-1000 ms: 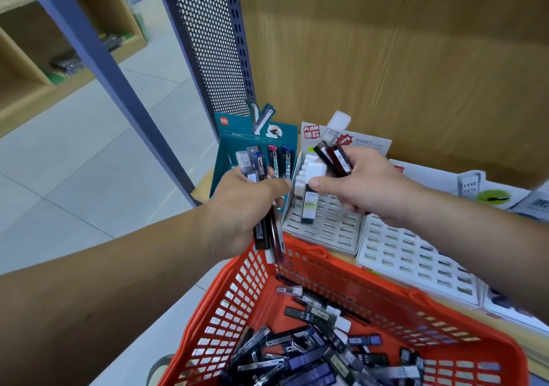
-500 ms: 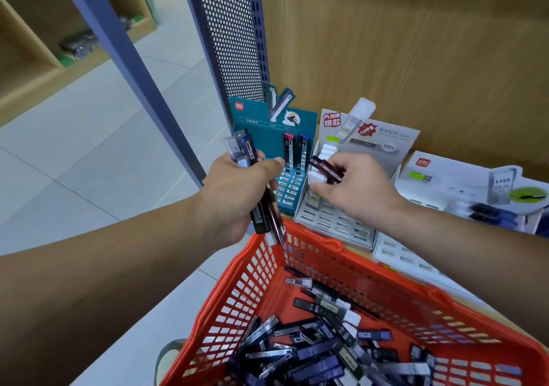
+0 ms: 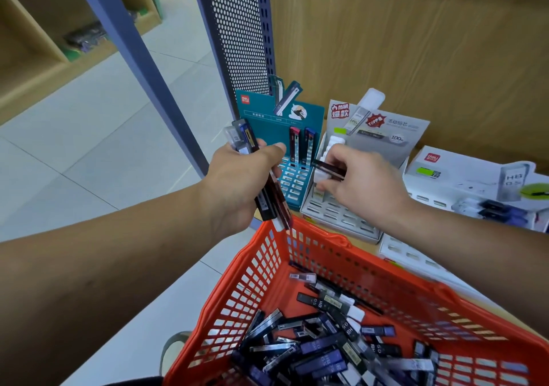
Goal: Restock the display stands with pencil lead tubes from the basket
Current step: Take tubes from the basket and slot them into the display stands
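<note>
My left hand grips a bundle of lead tubes, dark red, black and clear, in front of the teal display stand. Two tubes stand in that stand's top row. My right hand holds dark red tubes between its fingers and pinches a white tube standing at the left side of the grey-white display stand. The red basket below holds several dark and clear lead tubes.
A white display box marked HB 0.5, holding dark tubes, sits to the right. Another white slotted stand lies behind the basket rim. A perforated metal panel and blue post rise at left; a wooden wall stands behind.
My right hand has lowered toward the grey-white stand with its white tube. The camera has shifted, so the stands sit more to the right. My left hand keeps its bundle.
</note>
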A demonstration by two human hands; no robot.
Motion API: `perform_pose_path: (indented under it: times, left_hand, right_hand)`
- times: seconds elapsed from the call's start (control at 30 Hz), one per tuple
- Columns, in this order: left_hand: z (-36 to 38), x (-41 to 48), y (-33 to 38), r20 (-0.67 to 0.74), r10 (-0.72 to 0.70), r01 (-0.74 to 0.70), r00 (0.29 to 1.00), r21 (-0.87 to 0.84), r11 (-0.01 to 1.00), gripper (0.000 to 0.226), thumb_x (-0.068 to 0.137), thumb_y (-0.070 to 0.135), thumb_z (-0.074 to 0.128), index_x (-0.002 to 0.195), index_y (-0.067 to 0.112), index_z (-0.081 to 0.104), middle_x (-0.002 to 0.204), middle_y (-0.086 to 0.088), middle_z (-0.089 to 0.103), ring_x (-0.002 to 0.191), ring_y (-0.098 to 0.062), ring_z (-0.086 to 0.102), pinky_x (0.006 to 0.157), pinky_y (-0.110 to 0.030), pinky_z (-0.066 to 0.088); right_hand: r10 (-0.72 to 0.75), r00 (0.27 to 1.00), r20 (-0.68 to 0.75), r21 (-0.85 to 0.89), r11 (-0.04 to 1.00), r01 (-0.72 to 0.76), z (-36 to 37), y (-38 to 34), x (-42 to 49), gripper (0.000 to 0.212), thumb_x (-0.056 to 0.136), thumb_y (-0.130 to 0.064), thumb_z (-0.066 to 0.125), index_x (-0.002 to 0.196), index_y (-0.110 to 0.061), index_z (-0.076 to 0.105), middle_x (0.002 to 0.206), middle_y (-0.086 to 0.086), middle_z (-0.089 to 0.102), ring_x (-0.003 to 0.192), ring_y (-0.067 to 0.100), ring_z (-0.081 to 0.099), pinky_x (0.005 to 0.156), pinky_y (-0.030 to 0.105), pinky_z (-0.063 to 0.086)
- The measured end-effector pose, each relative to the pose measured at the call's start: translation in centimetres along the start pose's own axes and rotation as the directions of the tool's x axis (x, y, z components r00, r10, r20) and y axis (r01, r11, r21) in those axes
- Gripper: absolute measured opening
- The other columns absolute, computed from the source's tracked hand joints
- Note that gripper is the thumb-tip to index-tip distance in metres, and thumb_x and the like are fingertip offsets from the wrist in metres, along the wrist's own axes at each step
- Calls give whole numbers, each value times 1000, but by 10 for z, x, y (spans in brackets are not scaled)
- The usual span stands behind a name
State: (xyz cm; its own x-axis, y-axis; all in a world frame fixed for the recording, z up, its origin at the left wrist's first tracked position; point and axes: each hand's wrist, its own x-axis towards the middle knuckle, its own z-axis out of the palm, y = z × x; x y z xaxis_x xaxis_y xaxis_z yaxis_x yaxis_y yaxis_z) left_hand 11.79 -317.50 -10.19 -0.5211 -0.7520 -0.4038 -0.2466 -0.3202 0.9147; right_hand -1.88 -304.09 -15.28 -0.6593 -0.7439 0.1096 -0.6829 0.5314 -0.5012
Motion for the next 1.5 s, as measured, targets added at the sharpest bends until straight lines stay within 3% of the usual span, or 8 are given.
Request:
perform_pose_path:
  times: [0.17, 0.3, 0.43, 0.6, 0.9, 1.1, 1.23, 1.5]
  left_hand:
    - [8, -4, 11, 31, 5, -3, 1000, -48, 999, 12, 97, 28, 72, 96, 21, 62, 73, -3, 61, 61, -14, 56, 64, -32, 52]
    - [22, -8, 17, 43, 5, 3, 999, -179, 984, 11, 97, 22, 73, 99, 16, 64, 64, -1, 59, 54, -14, 56, 59, -29, 54]
    - [35, -13, 19, 102, 15, 7, 995, -213, 977, 14, 97, 20, 73, 101, 15, 61, 66, -1, 58, 55, -15, 56, 58, -28, 55]
    - [42, -17, 20, 149, -9, 44, 989, -233, 972, 16, 96, 21, 74, 103, 11, 64, 75, -7, 60, 67, -22, 62, 64, -31, 59]
    - [41, -11, 30, 50, -103, 114, 993, -376, 920, 8, 103, 14, 63, 108, 9, 63, 78, -8, 70, 81, -21, 79, 73, -47, 66]
    - [27, -16, 14, 77, 46, -57, 996, 149, 987, 16, 103, 26, 65, 100, 10, 61, 75, -8, 61, 53, -15, 58, 52, -29, 57]
    - [23, -31, 3, 253, -55, -30, 966, 321, 947, 23, 100, 33, 69, 110, 13, 66, 85, -6, 68, 53, -10, 63, 49, -26, 50]
    - [0, -17, -1, 221, -242, 234, 945, 61, 970, 21, 101, 16, 67, 120, 9, 63, 93, -15, 76, 68, -17, 70, 57, -30, 51]
  right_hand:
    - [107, 993, 49, 175, 978, -114, -10, 2, -9, 38, 74, -46, 90, 85, -26, 60, 77, -11, 57, 70, 7, 56, 54, 33, 42]
    - [264, 897, 355, 650, 619, -440, -25, -7, -22, 32, 92, -35, 77, 101, -5, 67, 70, 6, 65, 38, 11, 36, 39, 24, 29]
    - [-60, 616, 786, 588, 382, -713, -49, -18, -39, 53, 105, -40, 50, 122, 9, 63, 65, 15, 65, 35, 10, 18, 41, 24, 18]
    - [-105, 678, 728, 677, 272, -684, -53, -6, -44, 43, 97, -32, 62, 118, 5, 58, 76, 13, 72, 32, 5, 23, 39, 21, 19]
    - [157, 777, 609, 691, 375, -617, -62, 26, -40, 34, 88, -30, 76, 81, 2, 67, 44, 7, 40, 36, 14, 21, 45, 25, 18]
    - [245, 830, 501, 740, 377, -558, -69, 30, -32, 33, 88, -18, 78, 71, -4, 54, 40, 1, 43, 31, 12, 26, 43, 22, 18]
    - [230, 859, 457, 745, 429, -511, -64, 17, -25, 24, 86, -16, 81, 78, -8, 60, 52, 3, 56, 36, 12, 29, 44, 21, 21]
    - [142, 891, 430, 753, 488, -441, -48, -3, -12, 27, 84, -7, 81, 109, -6, 69, 81, 26, 66, 41, 14, 28, 45, 21, 21]
